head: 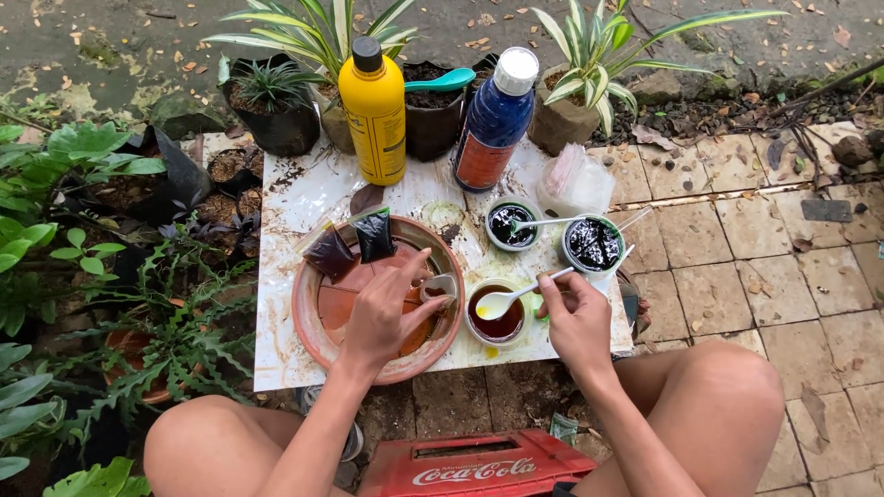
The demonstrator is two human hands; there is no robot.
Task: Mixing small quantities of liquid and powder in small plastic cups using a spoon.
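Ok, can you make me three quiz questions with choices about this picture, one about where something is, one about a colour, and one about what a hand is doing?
1. Where is the yellow bottle?
A. behind the basin
B. on the red crate
C. on the paving

2. What colour is the spoon lying across the black pot?
A. red
B. teal
C. white

3. What is the right hand doing?
A. resting flat
B. holding a spoon in a cup
C. gripping a bottle

Answers: 1 A, it stands on the board beyond the basin. 2 B, the teal spoon shows it. 3 B, its white spoon dips into the brown cup.

A garden patio: potted plants [589, 55] crowd a stone-paved floor [737, 248] (dry leaves scattered about).
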